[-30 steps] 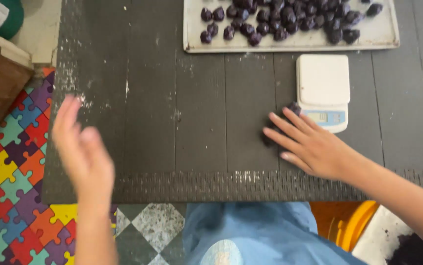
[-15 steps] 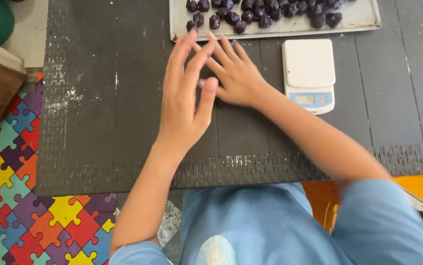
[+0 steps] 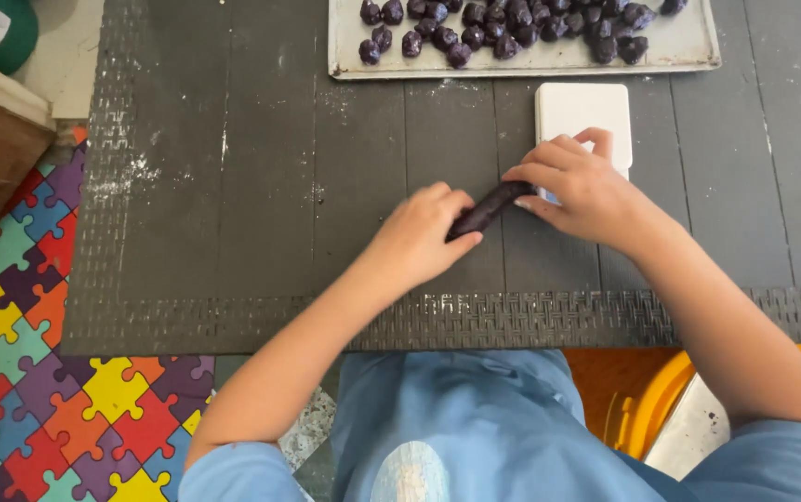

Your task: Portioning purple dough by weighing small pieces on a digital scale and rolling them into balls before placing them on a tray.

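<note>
Two hands (image 3: pixel 419 244) (image 3: pixel 579 191) pinch dough roll (image 3: pixel 489 209) mid-table.

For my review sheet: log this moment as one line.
left hand: holds dark purple dough roll | right hand: grips other end | behind: white kitchen scale, metal tray of purple balls

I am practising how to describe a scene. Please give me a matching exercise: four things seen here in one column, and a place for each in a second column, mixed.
Things:
1. purple dough roll
2. tray of purple balls
3. white scale
4. puzzle mat

Places:
A. on the floor, at the lower left
B. at the far edge of the table
C. between the left hand and the right hand
D. just behind the right hand

Pairs: 1-C, 2-B, 3-D, 4-A
</note>
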